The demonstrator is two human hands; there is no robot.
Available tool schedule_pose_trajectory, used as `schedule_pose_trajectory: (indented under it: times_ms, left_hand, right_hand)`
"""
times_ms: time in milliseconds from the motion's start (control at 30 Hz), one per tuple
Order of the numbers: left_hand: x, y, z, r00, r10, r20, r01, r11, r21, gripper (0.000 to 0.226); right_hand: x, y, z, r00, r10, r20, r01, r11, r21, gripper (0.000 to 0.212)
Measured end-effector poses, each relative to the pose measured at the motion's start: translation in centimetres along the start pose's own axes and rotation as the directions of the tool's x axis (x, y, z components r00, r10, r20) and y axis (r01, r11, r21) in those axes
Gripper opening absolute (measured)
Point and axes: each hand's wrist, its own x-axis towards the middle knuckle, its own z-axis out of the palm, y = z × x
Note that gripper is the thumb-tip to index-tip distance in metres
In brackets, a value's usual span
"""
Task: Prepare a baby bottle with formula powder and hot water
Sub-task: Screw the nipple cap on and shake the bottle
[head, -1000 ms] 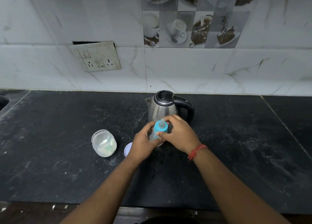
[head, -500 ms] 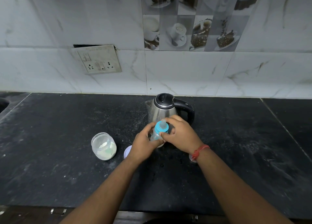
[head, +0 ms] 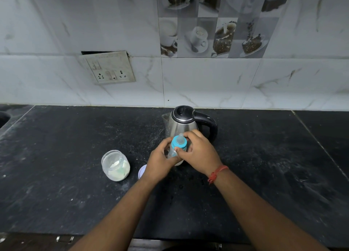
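Observation:
A small clear baby bottle with a blue collar and a teat stands on the black counter, just in front of a steel kettle. My left hand wraps the bottle's body from the left. My right hand grips the blue collar from the right, thumb on its near edge. An open clear jar of white formula powder stands to the left. Its round lid lies beside my left wrist, partly hidden.
A tiled wall with a socket plate rises behind the counter. A sink edge shows at the far left. The counter's front edge runs along the bottom of the view.
Both hands stay on the bottle; my right hand's fingers have shifted slightly around the blue collar. The camera has tilted a little, so everything sits lower in view.

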Motion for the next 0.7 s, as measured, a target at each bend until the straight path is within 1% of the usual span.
schedule_pose_trajectory:
  times_ms: [133, 300, 467, 500, 533, 567, 600, 633, 667, 700]
  left_hand:
    - [0.2, 0.2, 0.2, 1.0, 0.011, -0.009, -0.011, 1.0, -0.002, 0.056]
    - [0.2, 0.2, 0.3, 1.0, 0.005, -0.007, -0.005, 1.0, -0.004, 0.055]
    - [0.1, -0.2, 0.3, 1.0, -0.023, 0.0, 0.023, 1.0, -0.017, 0.057]
    - [0.1, -0.3, 0.3, 1.0, -0.028, 0.001, 0.028, 0.999, -0.022, 0.057]
    - [0.1, -0.3, 0.3, 1.0, -0.029, 0.004, 0.029, 0.999, -0.024, 0.058]
    - [0.2, -0.3, 0.2, 1.0, -0.029, 0.005, 0.029, 0.999, -0.026, 0.059]
    - [0.2, -0.3, 0.2, 1.0, -0.03, 0.003, 0.03, 0.999, -0.029, 0.06]
    - [0.3, -0.3, 0.2, 1.0, -0.032, 0.001, 0.032, 0.999, -0.031, 0.06]
    - [0.3, -0.3, 0.2, 0.999, -0.033, -0.002, 0.032, 0.999, -0.029, 0.06]
    - [0.3, -0.3, 0.3, 0.999, -0.035, -0.002, 0.035, 0.999, -0.023, 0.059]
  right_hand:
    - [0.1, -0.1, 0.0, 1.0, -0.007, -0.005, 0.007, 1.0, 0.022, 0.038]
    - [0.1, 0.0, 0.0, 0.997, 0.059, -0.048, -0.06, 0.998, -0.003, 0.036]
    - [0.0, 0.0, 0.0, 0.994, 0.103, -0.036, -0.107, 0.986, -0.125, 0.054]
    - [0.2, 0.3, -0.2, 0.993, 0.117, -0.033, -0.12, 0.988, -0.1, 0.059]
    - [0.3, 0.5, -0.4, 0.993, 0.12, -0.02, -0.121, 0.993, -0.016, 0.065]
    - [0.4, 0.9, -0.7, 0.995, 0.101, 0.009, -0.101, 0.989, 0.105, 0.069]
    - [0.6, 1.1, -0.9, 0.997, 0.064, 0.051, -0.074, 0.973, 0.22, 0.073]
    - [0.7, 1.4, -1.2, 0.995, 0.03, 0.095, -0.057, 0.954, 0.293, 0.076]
    - [0.8, 1.6, -1.3, 0.992, 0.01, 0.127, -0.051, 0.947, 0.318, 0.078]
    - [0.8, 1.7, -1.4, 0.991, 0.0, 0.136, -0.043, 0.951, 0.307, 0.078]
